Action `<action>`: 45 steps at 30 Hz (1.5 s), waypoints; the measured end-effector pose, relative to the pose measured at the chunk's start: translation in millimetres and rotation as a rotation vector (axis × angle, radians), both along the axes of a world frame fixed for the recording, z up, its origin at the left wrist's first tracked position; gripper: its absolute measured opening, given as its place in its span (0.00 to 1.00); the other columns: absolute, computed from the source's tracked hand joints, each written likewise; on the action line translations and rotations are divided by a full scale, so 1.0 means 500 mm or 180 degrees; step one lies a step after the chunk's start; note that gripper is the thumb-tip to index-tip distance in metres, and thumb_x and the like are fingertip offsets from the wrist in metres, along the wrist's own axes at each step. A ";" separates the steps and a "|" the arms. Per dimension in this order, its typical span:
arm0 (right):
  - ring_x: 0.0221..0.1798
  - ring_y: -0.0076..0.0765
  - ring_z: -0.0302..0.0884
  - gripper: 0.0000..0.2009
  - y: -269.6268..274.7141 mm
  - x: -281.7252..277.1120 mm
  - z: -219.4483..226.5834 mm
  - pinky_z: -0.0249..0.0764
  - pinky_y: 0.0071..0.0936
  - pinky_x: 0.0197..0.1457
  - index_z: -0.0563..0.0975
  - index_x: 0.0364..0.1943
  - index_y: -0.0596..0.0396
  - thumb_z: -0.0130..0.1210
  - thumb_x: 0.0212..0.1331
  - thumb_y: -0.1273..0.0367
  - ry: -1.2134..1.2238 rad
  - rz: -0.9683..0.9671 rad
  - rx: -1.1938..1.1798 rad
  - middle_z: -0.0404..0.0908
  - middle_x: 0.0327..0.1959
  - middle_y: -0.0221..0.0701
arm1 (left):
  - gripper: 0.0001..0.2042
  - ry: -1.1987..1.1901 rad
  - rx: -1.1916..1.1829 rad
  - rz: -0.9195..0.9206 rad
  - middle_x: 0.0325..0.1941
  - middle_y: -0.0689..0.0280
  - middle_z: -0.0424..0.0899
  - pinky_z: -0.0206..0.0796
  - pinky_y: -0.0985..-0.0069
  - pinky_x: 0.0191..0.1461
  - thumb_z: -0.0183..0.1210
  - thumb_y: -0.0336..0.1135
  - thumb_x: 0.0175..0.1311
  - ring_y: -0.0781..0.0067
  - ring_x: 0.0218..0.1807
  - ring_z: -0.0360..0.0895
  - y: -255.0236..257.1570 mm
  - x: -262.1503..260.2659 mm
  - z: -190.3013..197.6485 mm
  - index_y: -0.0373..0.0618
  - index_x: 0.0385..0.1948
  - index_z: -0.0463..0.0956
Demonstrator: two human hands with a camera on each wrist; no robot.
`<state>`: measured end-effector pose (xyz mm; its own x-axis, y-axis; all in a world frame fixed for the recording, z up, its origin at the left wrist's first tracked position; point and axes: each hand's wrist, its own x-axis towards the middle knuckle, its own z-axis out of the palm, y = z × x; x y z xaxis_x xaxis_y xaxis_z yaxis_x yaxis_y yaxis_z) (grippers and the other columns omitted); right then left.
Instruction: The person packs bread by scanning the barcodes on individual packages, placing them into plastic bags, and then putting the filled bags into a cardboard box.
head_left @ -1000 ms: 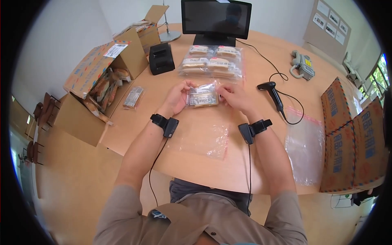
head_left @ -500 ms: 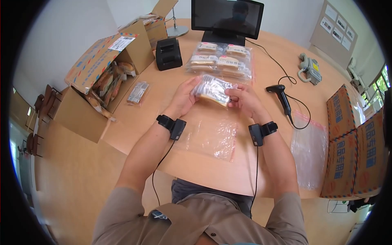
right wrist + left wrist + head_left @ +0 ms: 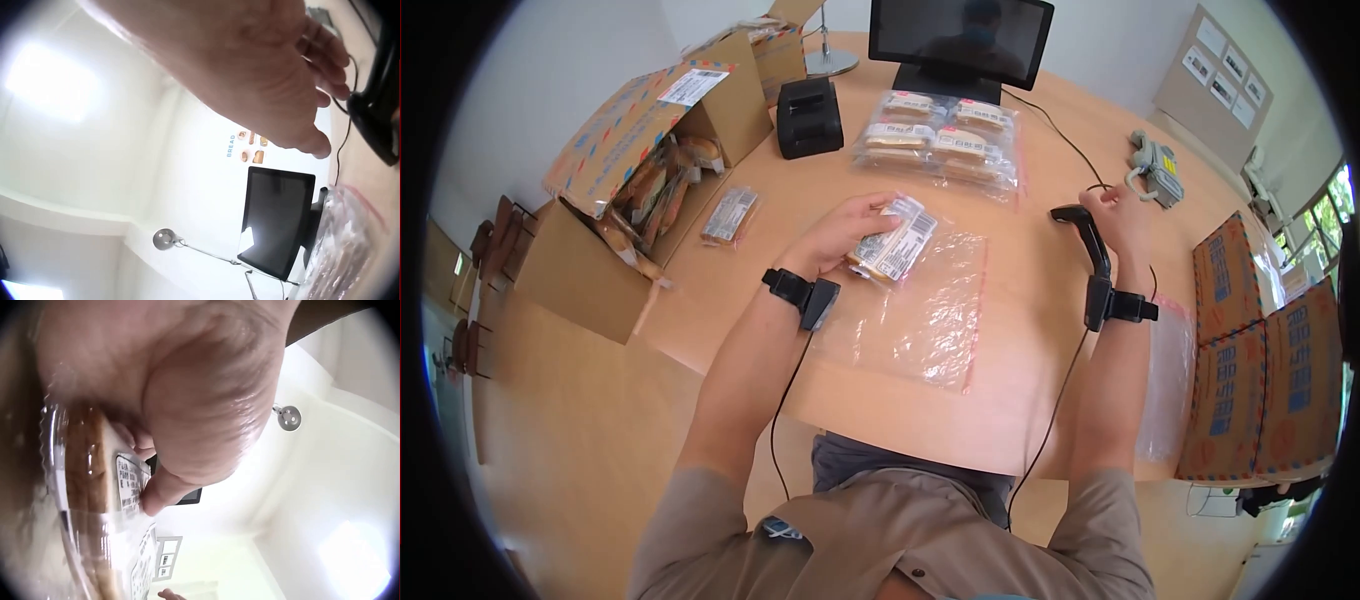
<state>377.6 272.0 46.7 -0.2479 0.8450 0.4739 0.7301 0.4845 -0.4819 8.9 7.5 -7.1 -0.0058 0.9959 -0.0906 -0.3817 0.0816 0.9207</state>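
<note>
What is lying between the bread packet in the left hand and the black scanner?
In the head view, going from the packet: first part of the flat clear bag, then bare tabletop up to the scanner.

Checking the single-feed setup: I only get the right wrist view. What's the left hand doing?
Observer: The left hand holds a clear-wrapped bread packet, thumb on its upper face.
Operator: Any barcode showing on it?
Observer: Yes, the head view shows a barcode on the packet's upper face; I can't read its digits.
Operator: Anything lying flat near it?
Observer: A clear plastic bag on the table, with a pink strip along its right edge as the head view shows it.
</note>
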 end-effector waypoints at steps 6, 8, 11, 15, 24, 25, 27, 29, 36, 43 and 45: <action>0.33 0.36 0.88 0.20 0.049 0.031 -0.101 0.84 0.37 0.40 0.86 0.40 0.62 0.73 0.61 0.56 -0.0934 0.0121 -0.0842 0.90 0.31 0.37 | 0.34 0.0852 -0.0170 -0.0297 0.68 0.57 0.84 0.83 0.79 0.57 0.64 0.26 0.75 0.75 0.57 0.88 -0.007 -0.001 -0.002 0.36 0.81 0.61; 0.30 0.31 0.86 0.16 0.031 0.011 -0.089 0.83 0.33 0.34 0.85 0.39 0.61 0.71 0.62 0.59 -0.0304 0.0272 -0.1761 0.88 0.29 0.35 | 0.35 0.0550 0.0164 -0.0291 0.72 0.56 0.82 0.81 0.76 0.64 0.66 0.24 0.73 0.73 0.65 0.85 -0.013 -0.007 -0.010 0.35 0.80 0.62; 0.25 0.27 0.83 0.14 -0.019 -0.001 -0.031 0.80 0.27 0.28 0.83 0.40 0.60 0.70 0.66 0.61 0.0240 0.0722 -0.2569 0.85 0.26 0.31 | 0.35 0.0427 0.0166 -0.0356 0.75 0.54 0.79 0.77 0.72 0.71 0.65 0.23 0.72 0.70 0.71 0.81 -0.013 -0.017 -0.014 0.34 0.80 0.63; 0.22 0.25 0.80 0.14 -0.158 -0.066 0.096 0.76 0.24 0.26 0.83 0.42 0.59 0.67 0.72 0.60 0.0483 0.0797 -0.2726 0.83 0.26 0.30 | 0.33 0.0244 0.0108 -0.0463 0.75 0.54 0.80 0.76 0.72 0.74 0.65 0.23 0.72 0.68 0.70 0.82 -0.016 -0.003 0.004 0.31 0.78 0.66; 0.20 0.19 0.74 0.14 -0.261 -0.151 0.118 0.68 0.23 0.23 0.82 0.40 0.55 0.67 0.72 0.58 -0.0895 0.1981 -0.2837 0.81 0.24 0.24 | 0.29 0.0691 0.0177 -0.0390 0.74 0.53 0.81 0.74 0.72 0.76 0.65 0.23 0.72 0.68 0.70 0.82 -0.015 0.002 0.002 0.31 0.75 0.71; 0.20 0.19 0.74 0.14 -0.264 -0.154 0.116 0.68 0.23 0.23 0.82 0.40 0.55 0.67 0.72 0.58 -0.0899 0.1979 -0.2841 0.81 0.24 0.24 | 0.29 0.0732 0.0197 -0.0398 0.74 0.53 0.81 0.73 0.72 0.76 0.65 0.23 0.72 0.68 0.70 0.81 -0.014 0.002 0.001 0.31 0.75 0.71; 0.20 0.19 0.74 0.14 -0.269 -0.157 0.114 0.68 0.23 0.23 0.82 0.40 0.55 0.67 0.72 0.58 -0.0957 0.2046 -0.2783 0.80 0.23 0.24 | 0.29 0.0774 0.0215 -0.0403 0.74 0.53 0.81 0.73 0.72 0.77 0.65 0.23 0.72 0.68 0.71 0.81 -0.013 0.001 -0.001 0.31 0.75 0.71; 0.20 0.19 0.74 0.14 -0.272 -0.158 0.111 0.68 0.23 0.23 0.82 0.40 0.56 0.67 0.72 0.58 -0.0965 0.2051 -0.2769 0.80 0.23 0.24 | 0.29 0.0807 0.0170 -0.0407 0.74 0.53 0.81 0.73 0.72 0.77 0.65 0.24 0.72 0.68 0.71 0.81 -0.013 0.001 0.000 0.32 0.75 0.71; 0.21 0.19 0.76 0.14 -0.264 -0.145 0.125 0.71 0.22 0.25 0.82 0.41 0.58 0.67 0.72 0.59 -0.0738 0.1884 -0.2688 0.82 0.24 0.26 | 0.29 0.0772 0.0214 -0.0445 0.74 0.52 0.81 0.74 0.71 0.76 0.64 0.24 0.72 0.67 0.70 0.82 -0.012 -0.001 -0.002 0.32 0.75 0.70; 0.23 0.20 0.77 0.11 -0.079 -0.052 0.017 0.72 0.23 0.26 0.83 0.39 0.59 0.65 0.70 0.63 0.0046 0.1073 -0.2092 0.81 0.24 0.26 | 0.31 0.0644 0.0194 -0.0403 0.71 0.53 0.83 0.76 0.72 0.73 0.62 0.22 0.69 0.68 0.68 0.83 -0.014 -0.005 -0.002 0.32 0.76 0.69; 0.25 0.26 0.80 0.13 -0.021 -0.022 -0.024 0.74 0.29 0.28 0.84 0.35 0.60 0.69 0.64 0.63 -0.0096 0.0942 -0.1996 0.84 0.25 0.30 | 0.32 0.0667 0.0198 -0.0398 0.70 0.54 0.83 0.76 0.72 0.73 0.62 0.21 0.68 0.69 0.68 0.83 -0.014 -0.005 -0.002 0.33 0.76 0.69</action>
<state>366.8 261.3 34.6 -0.5156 0.8518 -0.0926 0.6277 0.3019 -0.7176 6.2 0.5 -8.1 0.1055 0.9937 -0.0389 -0.1725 0.0568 0.9834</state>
